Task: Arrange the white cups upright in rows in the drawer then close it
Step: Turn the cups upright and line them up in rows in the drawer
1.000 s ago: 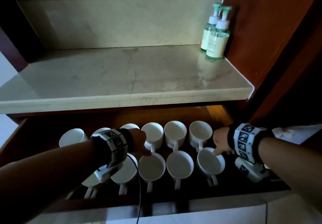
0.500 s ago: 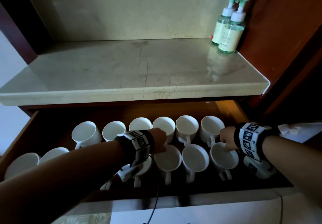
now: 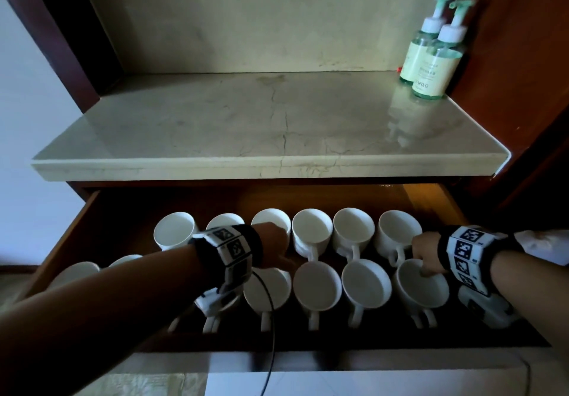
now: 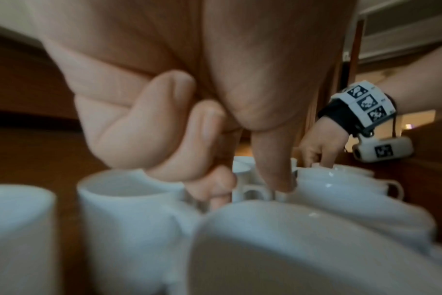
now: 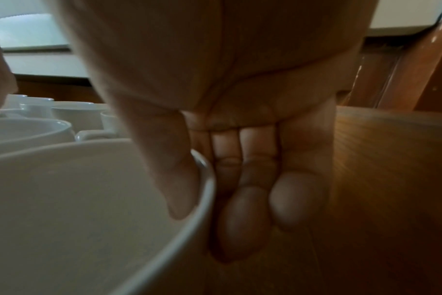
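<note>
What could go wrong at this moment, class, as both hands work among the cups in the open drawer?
1. The right hand pinches the rim of the front right cup; a thin rim hold may slip.
2. The cups stand packed, so nudging one may knock its neighbours.
3. The dangling cable may snag a handle.

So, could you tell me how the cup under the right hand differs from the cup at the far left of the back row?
The front-right cup stands upright, while the far-left back cup tilts. The right hand pinches the front-right cup's rim, thumb inside; no hand touches the far-left back cup. Both are white and sit in the open drawer.
</note>
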The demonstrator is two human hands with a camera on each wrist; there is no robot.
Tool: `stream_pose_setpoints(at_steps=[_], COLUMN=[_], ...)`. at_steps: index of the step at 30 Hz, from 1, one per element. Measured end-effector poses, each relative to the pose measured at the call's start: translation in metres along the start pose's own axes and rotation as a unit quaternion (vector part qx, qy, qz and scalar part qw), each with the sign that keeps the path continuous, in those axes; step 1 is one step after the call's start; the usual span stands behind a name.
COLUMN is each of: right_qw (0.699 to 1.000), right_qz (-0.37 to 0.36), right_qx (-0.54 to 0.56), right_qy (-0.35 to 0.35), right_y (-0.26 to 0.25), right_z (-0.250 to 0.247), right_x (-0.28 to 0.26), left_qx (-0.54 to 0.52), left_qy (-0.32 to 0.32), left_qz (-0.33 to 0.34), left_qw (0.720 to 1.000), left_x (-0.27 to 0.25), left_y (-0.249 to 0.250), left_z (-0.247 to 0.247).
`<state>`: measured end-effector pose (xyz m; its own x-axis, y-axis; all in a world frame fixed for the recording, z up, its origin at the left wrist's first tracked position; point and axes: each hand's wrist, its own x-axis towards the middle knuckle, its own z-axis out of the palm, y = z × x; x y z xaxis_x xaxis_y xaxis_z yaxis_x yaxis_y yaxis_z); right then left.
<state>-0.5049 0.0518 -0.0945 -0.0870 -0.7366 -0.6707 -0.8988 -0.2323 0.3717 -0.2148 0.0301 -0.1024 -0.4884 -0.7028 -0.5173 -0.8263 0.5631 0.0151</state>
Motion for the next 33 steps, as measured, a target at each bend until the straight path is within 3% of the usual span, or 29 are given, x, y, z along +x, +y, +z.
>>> stream_pose_setpoints(at_steps=[3,5,20,26,33], right_qw=[1.000,1.000,1.000,0.998,0.992], right_qz=[-0.005,-0.010,-0.005,0.009,-0.007], right_qx=[-0.005,-0.003,-0.027,-0.056,-0.125], right_qy=[-0.005,-0.005,0.004,0.005,-0.021], right_y=[-0.003,-0.003,-0.004,-0.006,-0.012], right_z=[-0.002,-0.001,0.002,0.004,-0.002], right_x=[-0.002,0.000,0.008,0.010,0.006], left_qx=[0.088,0.105,0.075,0.002,0.074], left_qy=[-0.067,-0.078,-0.041,-0.017,-0.048], left_qz=[-0.010,0.004,-0.005,-0.021,-0.067], left_qw=[0.994,0.991,0.996,1.000,0.994], left_x=[-0.008,-0.005,-0.008,-0.036,-0.053], left_y=[-0.018,-0.021,-0.015,-0.037,-0.062], left_z=[0.006,0.014,0.026,0.014,0.023])
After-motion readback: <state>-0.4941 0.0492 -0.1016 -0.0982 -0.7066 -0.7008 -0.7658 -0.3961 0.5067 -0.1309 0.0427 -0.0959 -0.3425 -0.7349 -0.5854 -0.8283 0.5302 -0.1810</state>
